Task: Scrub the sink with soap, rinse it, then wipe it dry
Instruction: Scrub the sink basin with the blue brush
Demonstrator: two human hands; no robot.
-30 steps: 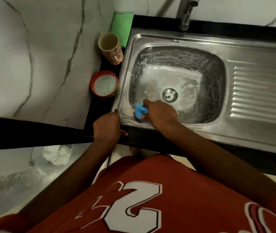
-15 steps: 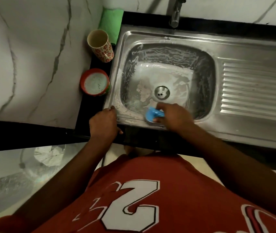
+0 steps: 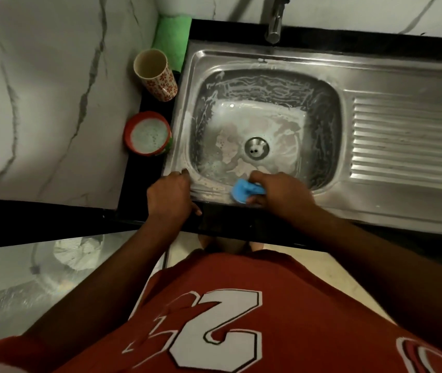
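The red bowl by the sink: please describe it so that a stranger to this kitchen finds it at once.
Look at the steel sink, then at the black counter strip along its left side. Two vessels stand there; the red bowl is the nearer one. Unlike the tall flowered cup behind it, it is low, wide and full of pale foamy liquid.

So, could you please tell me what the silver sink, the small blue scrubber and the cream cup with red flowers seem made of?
The silver sink looks like stainless steel: shiny grey, reflective, with pressed drainboard ribs. The small blue scrubber seems smooth moulded plastic or silicone, though partly hidden. The cream cup with red flowers is probably glazed ceramic, faintly glossy, possibly printed plastic.
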